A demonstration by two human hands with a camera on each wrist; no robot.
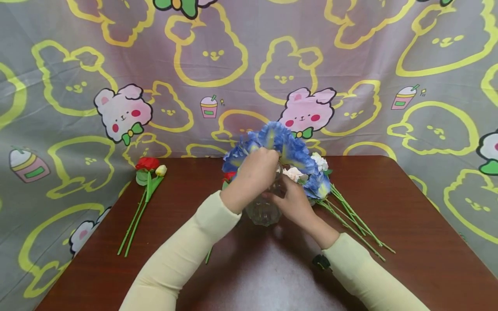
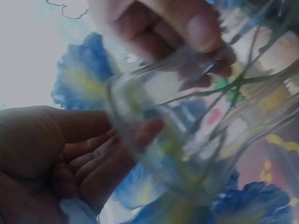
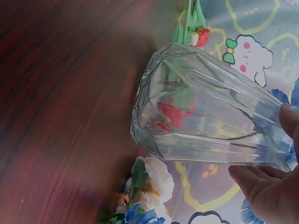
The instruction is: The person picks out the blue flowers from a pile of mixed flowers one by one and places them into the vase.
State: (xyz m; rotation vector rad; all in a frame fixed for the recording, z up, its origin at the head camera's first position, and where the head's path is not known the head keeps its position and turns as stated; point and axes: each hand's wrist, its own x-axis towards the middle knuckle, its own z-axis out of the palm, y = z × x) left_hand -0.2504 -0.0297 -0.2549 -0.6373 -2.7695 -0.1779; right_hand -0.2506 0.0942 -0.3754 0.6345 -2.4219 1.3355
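Fingers (image 3: 250,181) of the right hand (image 1: 296,204) clasp the vase (image 1: 263,214); left hand (image 1: 253,178) at its rim, grasp unclear.

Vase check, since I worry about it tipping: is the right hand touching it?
Touching. The right wrist view shows the right hand gripping the vase by its neck, thumb against the glass.

- Head view: even light; pale glare on the counter (image 1: 272,280), lower centre.
- Left wrist: upper left washed out, vase (image 2: 187,135) blurred.
- Right wrist: dim left side.

Curtained booth (image 1: 249,86): cartoon-print cloth (image 1: 350,65) hung around brown table (image 1: 389,190).
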